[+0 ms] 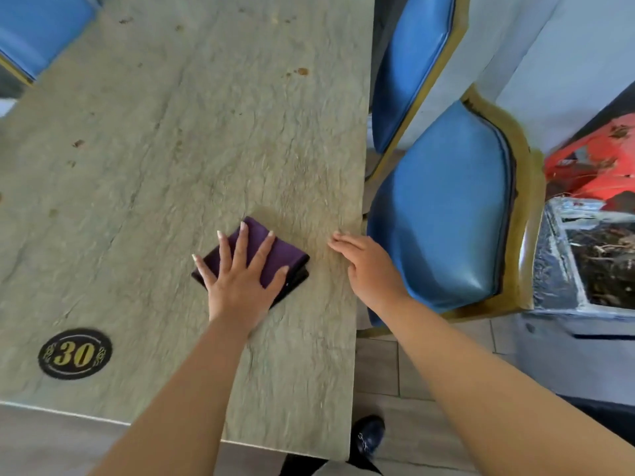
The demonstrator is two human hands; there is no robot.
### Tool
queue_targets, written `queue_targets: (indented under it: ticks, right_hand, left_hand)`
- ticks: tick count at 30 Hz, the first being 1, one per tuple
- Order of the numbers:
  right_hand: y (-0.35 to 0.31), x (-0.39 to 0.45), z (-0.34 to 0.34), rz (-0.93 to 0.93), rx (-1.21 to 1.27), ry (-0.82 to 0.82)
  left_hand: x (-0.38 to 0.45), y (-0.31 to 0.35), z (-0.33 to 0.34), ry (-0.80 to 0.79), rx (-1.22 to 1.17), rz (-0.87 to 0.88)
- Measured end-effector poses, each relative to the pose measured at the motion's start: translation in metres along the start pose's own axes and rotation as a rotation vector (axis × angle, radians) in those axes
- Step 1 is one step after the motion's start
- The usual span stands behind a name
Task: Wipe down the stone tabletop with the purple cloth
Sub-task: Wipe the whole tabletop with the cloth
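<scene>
Near the table's (165,166) front-left corner, black badge (75,353) reads "30"; open stone beyond. Left hand (240,280), fingers spread flat, presses folded purple cloth (275,255). Right hand (369,266) lies flat, holding nothing, at right edge beside blue chair (443,214).

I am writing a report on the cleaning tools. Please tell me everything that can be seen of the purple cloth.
The purple cloth is dark purple, looks like soft fabric, and is folded into a thick square pad with layered edges showing at its right corner. It lies flat on the stone tabletop, turned like a diamond, near the table's right edge. The left hand presses on it with fingers spread, covering its lower left part. The right hand rests beside it without touching it.
</scene>
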State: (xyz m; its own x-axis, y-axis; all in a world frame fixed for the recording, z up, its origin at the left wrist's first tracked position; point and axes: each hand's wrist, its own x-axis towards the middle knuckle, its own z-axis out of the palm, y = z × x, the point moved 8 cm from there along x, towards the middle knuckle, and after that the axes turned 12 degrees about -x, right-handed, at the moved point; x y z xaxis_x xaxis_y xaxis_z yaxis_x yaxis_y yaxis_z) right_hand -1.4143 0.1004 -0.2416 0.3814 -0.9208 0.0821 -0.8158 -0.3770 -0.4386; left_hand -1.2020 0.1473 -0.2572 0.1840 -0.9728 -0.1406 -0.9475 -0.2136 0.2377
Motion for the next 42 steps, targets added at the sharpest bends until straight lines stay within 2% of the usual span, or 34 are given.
queue_targets:
  ticks: [4,6,8,12,14,15,20,24,26,31,35,42]
  right_hand:
    - [-0.006,0.018,-0.01,0.004,-0.073,-0.04]
    - [-0.007,0.035,-0.013,0.005,-0.104,-0.066]
    - [-0.004,0.055,-0.013,0.035,-0.096,-0.119]
    - [-0.004,0.086,-0.006,0.031,-0.131,-0.232]
    - [-0.002,0.096,0.002,0.019,-0.153,-0.295]
    - [0.0,0.1,0.004,0.02,-0.161,-0.313]
    - [0.006,0.116,-0.005,-0.029,-0.21,-0.272]
    - [0.014,0.139,-0.013,-0.133,-0.251,-0.31]
    - [0.026,0.157,-0.018,-0.162,-0.316,-0.373]
    - [0.048,0.179,-0.009,-0.149,-0.303,-0.672]
    - [0.045,0.173,0.002,-0.156,-0.387,-0.828]
    - [0.04,0.176,0.001,-0.351,-0.669,-0.981]
  left_hand:
    - [0.041,0.006,-0.001,-0.039,-0.067,-0.209]
    - [0.04,0.025,0.004,-0.064,-0.059,-0.197]
    - [0.019,0.05,0.011,-0.086,-0.022,-0.055]
    - [-0.03,0.073,0.02,-0.091,-0.017,0.371]
    - [-0.024,0.058,0.016,-0.086,-0.029,0.477]
    - [-0.011,0.047,0.013,-0.081,-0.028,0.463]
    - [0.081,0.007,-0.008,-0.041,-0.049,0.05]
    - [0.118,0.03,-0.004,-0.049,-0.105,-0.244]
    - [0.112,0.059,0.001,-0.022,-0.12,-0.287]
    - [0.052,0.132,0.027,0.02,-0.089,-0.156]
    - [0.019,0.13,0.028,0.042,-0.119,-0.143]
    - [0.045,0.068,0.011,0.066,-0.235,-0.682]
